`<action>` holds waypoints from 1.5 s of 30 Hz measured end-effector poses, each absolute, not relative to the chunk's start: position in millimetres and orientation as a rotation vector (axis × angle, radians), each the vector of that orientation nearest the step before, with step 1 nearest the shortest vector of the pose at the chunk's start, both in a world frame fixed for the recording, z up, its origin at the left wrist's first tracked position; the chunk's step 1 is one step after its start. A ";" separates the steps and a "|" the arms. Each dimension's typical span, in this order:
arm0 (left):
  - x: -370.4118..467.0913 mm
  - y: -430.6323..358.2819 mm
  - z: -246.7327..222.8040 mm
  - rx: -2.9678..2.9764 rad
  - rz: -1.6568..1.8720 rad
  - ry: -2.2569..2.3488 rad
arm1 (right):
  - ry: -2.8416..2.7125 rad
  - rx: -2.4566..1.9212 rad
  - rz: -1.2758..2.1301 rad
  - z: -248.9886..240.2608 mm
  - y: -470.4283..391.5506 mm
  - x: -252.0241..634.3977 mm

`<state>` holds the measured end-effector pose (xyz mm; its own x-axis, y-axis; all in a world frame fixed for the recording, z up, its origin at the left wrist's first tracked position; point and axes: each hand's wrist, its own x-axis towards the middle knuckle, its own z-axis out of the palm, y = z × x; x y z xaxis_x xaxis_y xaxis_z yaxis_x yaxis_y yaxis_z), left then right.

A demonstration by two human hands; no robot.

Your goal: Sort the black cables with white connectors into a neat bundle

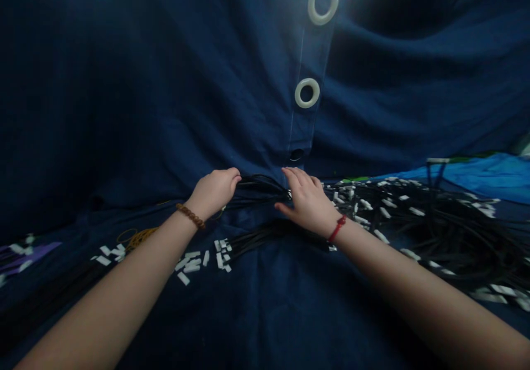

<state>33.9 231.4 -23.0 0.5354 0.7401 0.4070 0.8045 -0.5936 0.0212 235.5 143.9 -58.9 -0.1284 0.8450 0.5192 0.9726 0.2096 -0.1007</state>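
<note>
Black cords (pixel 260 181) span the hands just below centre. Nearest, bare forearms reach in from 7 and 4 o'clock, their elbows cut off, over smooth dark-blue cloth (pixel 265 315). At 6 o'clock lies a lower black bundle (pixel 256 237) with blocky white ends (pixel 222 254), partly in shadow. The left forearm hides part of some looped yellow-brown strands (pixel 141 239) at 8 o'clock.

Beyond, the left hand (pixel 215 191) curls, its grip narrow around the cords. The right hand (pixel 308 201), palm down, has a wide grip, thumb spread; whether it touches the cords, I cannot tell. At 3 to 4 o'clock, a blurred tangled pile (pixel 464 237) carries white tabs; behind it is crumpled bright-blue material (pixel 492 174). Farthest, a draped blue curtain (pixel 232 83) bears glossy pale rings (pixel 307 93) toward 12 to 1 o'clock.
</note>
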 end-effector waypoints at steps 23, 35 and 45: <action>19.8 181.6 -50.6 -3.027 0.012 -0.998 | -2.559 -2.054 0.232 -38.7 133.6 281.5; 19.2 176.7 -59.2 -2.957 0.287 -0.908 | -2.632 -1.695 0.008 -84.3 141.0 250.0; 53.2 265.3 -72.7 -2.796 0.069 -1.047 | -2.552 -1.646 -0.318 -115.8 136.2 221.5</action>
